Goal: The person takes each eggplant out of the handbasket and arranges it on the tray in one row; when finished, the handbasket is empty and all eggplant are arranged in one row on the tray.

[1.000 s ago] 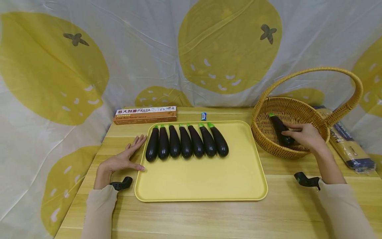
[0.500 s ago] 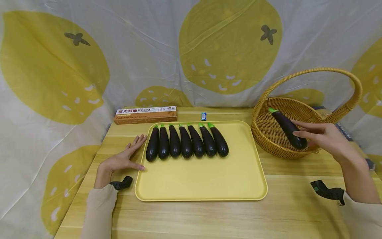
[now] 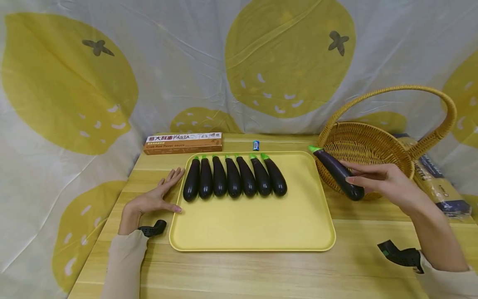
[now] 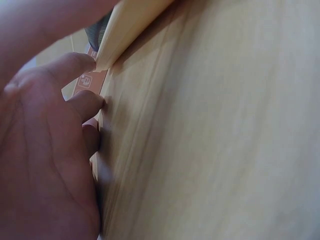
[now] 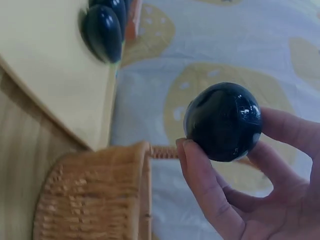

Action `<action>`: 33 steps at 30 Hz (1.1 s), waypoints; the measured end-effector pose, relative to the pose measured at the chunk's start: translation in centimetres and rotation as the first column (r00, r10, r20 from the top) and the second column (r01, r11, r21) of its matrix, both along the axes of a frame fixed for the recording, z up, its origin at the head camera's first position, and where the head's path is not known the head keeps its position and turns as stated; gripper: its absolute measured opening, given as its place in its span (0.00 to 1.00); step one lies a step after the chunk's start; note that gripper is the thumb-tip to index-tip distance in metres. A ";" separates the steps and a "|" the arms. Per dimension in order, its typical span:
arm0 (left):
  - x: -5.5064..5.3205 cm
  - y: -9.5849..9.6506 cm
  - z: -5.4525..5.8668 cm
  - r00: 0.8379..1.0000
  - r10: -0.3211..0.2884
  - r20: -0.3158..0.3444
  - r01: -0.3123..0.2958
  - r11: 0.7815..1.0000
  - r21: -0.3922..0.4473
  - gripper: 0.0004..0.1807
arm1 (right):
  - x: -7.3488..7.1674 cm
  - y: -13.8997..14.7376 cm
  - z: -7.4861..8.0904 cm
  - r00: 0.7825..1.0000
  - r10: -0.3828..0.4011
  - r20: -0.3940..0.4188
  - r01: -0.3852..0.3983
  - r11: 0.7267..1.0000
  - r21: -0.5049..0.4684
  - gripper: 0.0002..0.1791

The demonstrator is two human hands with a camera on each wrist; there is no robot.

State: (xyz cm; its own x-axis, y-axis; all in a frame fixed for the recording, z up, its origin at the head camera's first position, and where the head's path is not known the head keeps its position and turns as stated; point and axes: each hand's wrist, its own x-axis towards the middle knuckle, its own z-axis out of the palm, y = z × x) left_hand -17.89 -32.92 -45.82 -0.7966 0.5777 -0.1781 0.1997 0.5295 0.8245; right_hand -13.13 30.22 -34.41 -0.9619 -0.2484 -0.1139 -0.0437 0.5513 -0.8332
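My right hand [image 3: 392, 185] pinches a dark purple eggplant [image 3: 337, 172] between thumb and fingers, over the near left rim of the wicker basket [image 3: 358, 137]. Its green stem end points to the far left. The right wrist view shows the round bottom of this eggplant [image 5: 223, 122] end-on, with the fingers about it. On the yellow tray [image 3: 254, 226], several eggplants [image 3: 234, 178] lie side by side in a row, stems away from me. My left hand [image 3: 154, 201] touches the tray's left edge, fingers spread and thumb on the rim.
A pasta box [image 3: 183, 143] lies behind the tray at the left. A small blue packet [image 3: 255, 145] is behind the tray's middle. The basket's tall handle [image 3: 396, 88] arches up at the right. A plastic-wrapped package [image 3: 440, 187] lies right of the basket.
My right hand has lifted the eggplant out of the basket and carried it left, toward the tray's right side. The left hand and the row of eggplants have stayed put.
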 end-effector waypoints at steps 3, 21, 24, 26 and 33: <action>0.0 0.0 0.0 1.000 -0.003 -0.005 0.003 1.000 -0.004 0.66 | 0.0 -1.7 0.0 1.000 0.028 0.007 -0.028 1.000 -0.005 0.26; -0.1 0.1 0.0 1.000 -0.002 -0.005 0.002 1.000 -0.007 0.66 | -3.4 -10.2 -4.9 0.997 -0.022 0.067 0.014 0.993 0.114 0.30; 0.0 0.0 0.0 1.000 0.003 0.001 -0.003 1.000 -0.006 0.66 | -3.9 -10.5 -5.3 0.999 -0.018 0.036 0.014 0.991 0.132 0.29; 0.0 -0.1 0.0 1.000 0.008 0.005 -0.007 1.000 -0.004 0.66 | -4.3 -10.7 -5.7 1.000 -0.013 0.026 0.009 0.990 0.142 0.29; 0.0 0.0 0.0 1.000 0.008 0.013 -0.008 1.000 0.003 0.66 | -5.2 -11.3 -6.9 1.000 -0.010 -0.014 0.013 0.976 0.217 0.28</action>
State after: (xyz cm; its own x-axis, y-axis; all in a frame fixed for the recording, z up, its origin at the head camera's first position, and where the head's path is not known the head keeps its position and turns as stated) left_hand -17.87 -32.93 -45.79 -0.7985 0.5722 -0.1872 0.1847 0.5288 0.8284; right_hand -18.31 18.91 -41.33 -0.9662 -0.2082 -0.1520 -0.0460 0.7195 -0.6929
